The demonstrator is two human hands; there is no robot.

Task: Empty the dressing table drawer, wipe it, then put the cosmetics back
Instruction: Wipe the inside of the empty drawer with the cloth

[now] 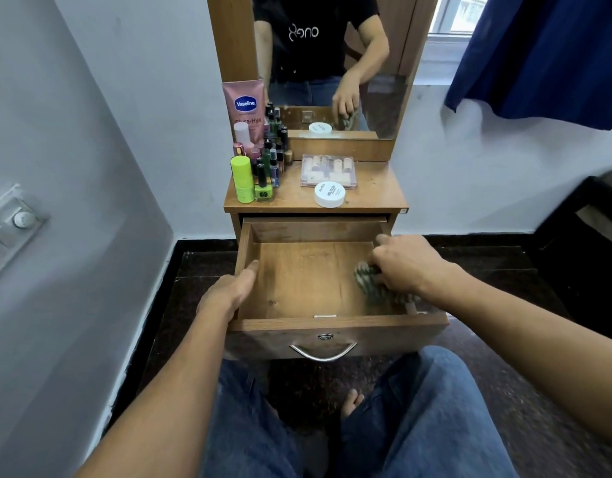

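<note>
Inside the pulled-out drawer (304, 277), close to its right wall, we are bunching a grey-green cloth (368, 282) against the bare wooden floor. Our right hand (404, 267) is curling its fingers tightly round the cloth, knuckles up, with the wrist crossing over the drawer's right front corner. Our left hand (228, 291) is gripping the drawer's left wall, the thumb lying along the inner face and the fingers wrapping down the outside. Nothing but the cloth is lying in the drawer, and its curved metal handle (322, 353) is hanging on the front panel just above our knees.

Up on the dressing table top (291, 198) the cosmetics are standing in two groups. At the left we are seeing a pink Vaseline tube (244, 105), a lime-green bottle (242, 181) and a cluster of nail polish bottles (272, 157) packed together. At the right a clear plastic case (328, 170) is lying flat, with a round white jar (329, 194) touching its front edge. Behind them the mirror (332, 63) is reflecting our right hand and the cloth. A blue curtain (539, 53) is hanging at the upper right.
</note>
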